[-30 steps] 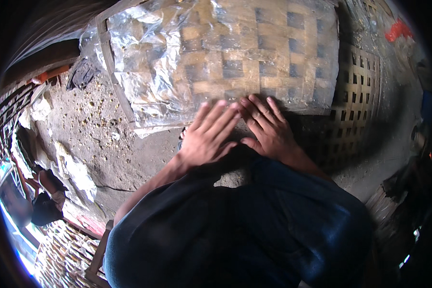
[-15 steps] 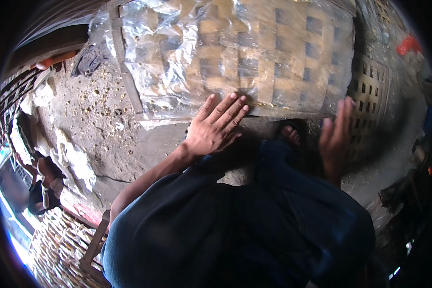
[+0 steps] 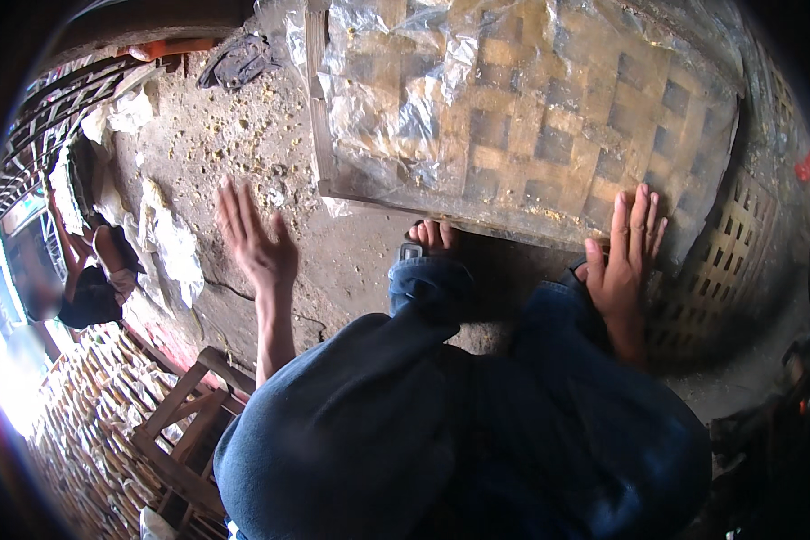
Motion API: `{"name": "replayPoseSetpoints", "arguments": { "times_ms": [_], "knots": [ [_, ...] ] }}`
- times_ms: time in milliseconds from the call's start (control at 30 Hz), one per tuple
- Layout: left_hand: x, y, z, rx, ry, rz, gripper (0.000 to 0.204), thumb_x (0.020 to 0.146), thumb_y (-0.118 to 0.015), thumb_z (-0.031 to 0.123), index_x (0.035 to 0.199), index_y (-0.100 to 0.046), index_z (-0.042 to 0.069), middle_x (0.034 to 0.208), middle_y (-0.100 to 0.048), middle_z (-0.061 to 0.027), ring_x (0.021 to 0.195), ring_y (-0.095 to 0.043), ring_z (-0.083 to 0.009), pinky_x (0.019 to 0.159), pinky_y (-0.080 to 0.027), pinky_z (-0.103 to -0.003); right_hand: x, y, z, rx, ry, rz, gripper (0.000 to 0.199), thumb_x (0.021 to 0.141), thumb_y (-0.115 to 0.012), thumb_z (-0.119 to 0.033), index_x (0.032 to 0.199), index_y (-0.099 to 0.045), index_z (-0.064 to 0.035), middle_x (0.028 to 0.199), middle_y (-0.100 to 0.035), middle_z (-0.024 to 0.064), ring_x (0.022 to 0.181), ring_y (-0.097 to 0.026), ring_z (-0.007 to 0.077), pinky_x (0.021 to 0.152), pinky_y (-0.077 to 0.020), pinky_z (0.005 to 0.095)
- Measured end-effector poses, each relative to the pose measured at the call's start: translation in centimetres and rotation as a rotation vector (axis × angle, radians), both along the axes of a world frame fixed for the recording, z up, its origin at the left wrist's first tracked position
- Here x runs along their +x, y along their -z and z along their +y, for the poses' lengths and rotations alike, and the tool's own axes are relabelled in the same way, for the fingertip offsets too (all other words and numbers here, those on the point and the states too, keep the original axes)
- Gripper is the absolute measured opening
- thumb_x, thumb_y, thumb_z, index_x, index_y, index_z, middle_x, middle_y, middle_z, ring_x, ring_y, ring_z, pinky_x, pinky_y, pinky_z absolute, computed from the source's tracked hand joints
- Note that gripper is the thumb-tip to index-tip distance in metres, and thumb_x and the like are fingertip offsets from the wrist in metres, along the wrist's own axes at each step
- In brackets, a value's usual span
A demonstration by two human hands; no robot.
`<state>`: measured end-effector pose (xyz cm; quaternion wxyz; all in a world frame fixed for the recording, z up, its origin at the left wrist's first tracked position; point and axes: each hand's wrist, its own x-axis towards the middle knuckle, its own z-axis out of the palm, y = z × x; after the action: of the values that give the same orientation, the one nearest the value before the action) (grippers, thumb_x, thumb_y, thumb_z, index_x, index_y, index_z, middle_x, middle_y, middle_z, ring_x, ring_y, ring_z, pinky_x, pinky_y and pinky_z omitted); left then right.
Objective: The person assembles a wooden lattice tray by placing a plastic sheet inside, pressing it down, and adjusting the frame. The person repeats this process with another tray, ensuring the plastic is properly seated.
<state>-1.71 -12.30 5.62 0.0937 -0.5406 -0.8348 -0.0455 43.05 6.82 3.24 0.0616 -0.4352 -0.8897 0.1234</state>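
The right hand (image 3: 617, 274) is flat, fingers slightly apart and unclenched, its fingertips over the near edge of the woven panel (image 3: 571, 144), toward the right corner. The left hand (image 3: 263, 256), fingers extended and empty, hangs over the floor (image 3: 243, 135), left of the panel and apart from it. Cloudy plastic film (image 3: 423, 121) obscures the weave; the panel's far edge is cut off.

The clear plastic sheet (image 3: 445, 54) is lying on the rectangular tan lattice tray (image 3: 319, 135), upper middle to right. My bare right hand (image 3: 623, 261) is lying over its lower right edge; my bare left hand (image 3: 261, 243) is hovering left of it. A brown wooden frame (image 3: 175, 466) is standing lower left.
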Motion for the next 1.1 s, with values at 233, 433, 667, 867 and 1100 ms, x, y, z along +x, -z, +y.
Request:
{"name": "replayPoseSetpoints", "arguments": {
  "times_ms": [233,433,667,867,1100],
  "knots": [
    [16.2,2.7,11.5,-0.196,0.796,-0.420,0.074,0.097,-0.058,0.048,0.156,-0.042,0.007,0.167,-0.031,-0.0115,0.156,-0.027,-0.0288,0.128,-0.017,-0.052,-6.4,-0.6,-0.8,-0.167,-0.390,0.138,0.062,0.091,-0.068,-0.038,0.139,-0.059,-0.0006,0.157,-0.045,0.0178,0.150,-0.036,0.0345,0.123,-0.0274,0.0558],
    [15.0,3.0,10.4,-0.305,0.732,-0.380,0.074,0.094,-0.063,0.047,0.158,-0.041,0.017,0.169,-0.031,-0.0024,0.156,-0.028,-0.0225,0.128,-0.016,-0.050,4.1,-1.4,-0.7,-0.062,-0.212,0.015,0.047,0.095,-0.063,-0.024,0.135,-0.064,0.0008,0.147,-0.056,0.0191,0.144,-0.046,0.0365,0.122,-0.0311,0.0501],
    [15.4,2.6,10.2,-0.321,0.722,-0.453,0.072,0.096,-0.061,0.047,0.157,-0.042,0.015,0.169,-0.030,-0.0046,0.157,-0.026,-0.0257,0.127,-0.013,-0.057,7.7,-2.6,-0.2,0.137,0.263,0.102,0.041,0.100,-0.054,-0.013,0.136,-0.059,0.0076,0.144,-0.055,0.0282,0.142,-0.045,0.0460,0.120,-0.0343,0.0548],
    [17.7,3.3,12.0,-0.254,0.909,-0.571,0.071,0.099,-0.056,0.046,0.156,-0.042,0.008,0.168,-0.032,-0.0091,0.156,-0.028,-0.0271,0.127,-0.018,-0.053,-4.4,-0.4,-1.8,-0.139,-0.307,0.200,0.059,0.100,-0.057,-0.042,0.140,-0.058,0.0003,0.148,-0.054,0.0199,0.141,-0.048,0.0355,0.120,-0.0314,0.0560],
    [17.7,3.5,11.7,-0.251,0.928,-0.421,0.071,0.097,-0.062,0.043,0.157,-0.040,0.011,0.166,-0.035,-0.0085,0.155,-0.031,-0.0243,0.127,-0.021,-0.052,16.3,3.1,-1.3,0.402,0.512,-0.164,0.067,0.105,-0.047,-0.046,0.152,-0.044,0.0005,0.157,-0.043,0.0241,0.148,-0.036,0.0439,0.121,-0.0237,0.0594]
  ]
}}
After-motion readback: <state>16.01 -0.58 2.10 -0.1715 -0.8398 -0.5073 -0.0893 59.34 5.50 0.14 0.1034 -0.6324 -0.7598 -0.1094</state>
